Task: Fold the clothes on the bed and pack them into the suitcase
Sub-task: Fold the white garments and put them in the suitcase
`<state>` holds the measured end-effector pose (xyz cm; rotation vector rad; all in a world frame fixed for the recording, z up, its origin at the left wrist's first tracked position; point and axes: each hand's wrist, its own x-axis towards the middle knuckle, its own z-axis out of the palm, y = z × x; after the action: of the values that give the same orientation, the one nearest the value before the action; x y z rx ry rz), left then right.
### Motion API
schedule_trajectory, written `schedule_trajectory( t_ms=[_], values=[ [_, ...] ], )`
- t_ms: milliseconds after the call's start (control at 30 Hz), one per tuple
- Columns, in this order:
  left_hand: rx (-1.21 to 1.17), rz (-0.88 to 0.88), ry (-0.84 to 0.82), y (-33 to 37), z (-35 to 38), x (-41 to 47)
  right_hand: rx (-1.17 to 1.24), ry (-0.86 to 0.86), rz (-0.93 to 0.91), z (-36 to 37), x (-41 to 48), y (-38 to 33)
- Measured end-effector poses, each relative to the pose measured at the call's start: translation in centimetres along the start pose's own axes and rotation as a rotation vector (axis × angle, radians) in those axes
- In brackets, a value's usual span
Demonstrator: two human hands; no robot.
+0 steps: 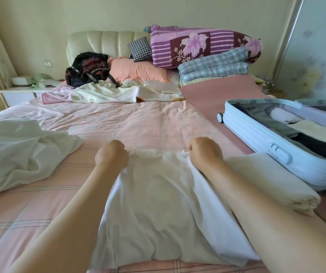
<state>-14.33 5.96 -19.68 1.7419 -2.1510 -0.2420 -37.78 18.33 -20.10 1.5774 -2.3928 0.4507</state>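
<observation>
- White garment (158, 194) lies flat on the bed (138, 123), near the front edge.
- Right hand (205, 152) pinches its far edge. Left hand (111, 154) is fisted at the other far corner, apparently gripping too (fingertips hidden).
- Suitcase (252, 134) lies open at the right bed edge, with a folded cream cloth (266, 180) against it.
- Checked sheet runs on beyond the hands; crumpled white pile (20, 150) at left.

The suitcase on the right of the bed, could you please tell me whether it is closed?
No, the suitcase lies open on the bed, with folded clothes showing inside it.
</observation>
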Motion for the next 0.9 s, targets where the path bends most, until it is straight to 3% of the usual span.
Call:
schedule_trajectory(
  t_ms=[100, 300, 467, 633, 733, 900],
  values=[
    [-0.074, 0.112, -0.148, -0.4, 1.1, -0.2, 0.092, -0.164, -0.02, 1.5, -0.6, 0.5],
    [-0.16, 0.216, -0.266, -1.8, -0.4, -0.5, 0.196, -0.36, -0.061, -1.3, -1.8, 1.3],
    [-0.065, 0.38, -0.096, -3.0, -3.1, -5.3, 0.189, -0.242, -0.227, -4.7, -5.1, -2.5],
    [0.054, 0.606, -0.014, -5.1, -5.5, -12.3, 0.265, -0.369, -0.486, -6.4, -11.3, -8.2],
    [0.07, 0.682, -0.117, -7.2, -6.4, -15.2, 0.237, -0.457, -0.5, -7.1, -13.4, -9.8],
    [0.044, 0.633, -0.302, -9.3, -6.9, -18.3, 0.046, -0.573, -0.551, -6.7, -15.9, -9.8]
  ],
)
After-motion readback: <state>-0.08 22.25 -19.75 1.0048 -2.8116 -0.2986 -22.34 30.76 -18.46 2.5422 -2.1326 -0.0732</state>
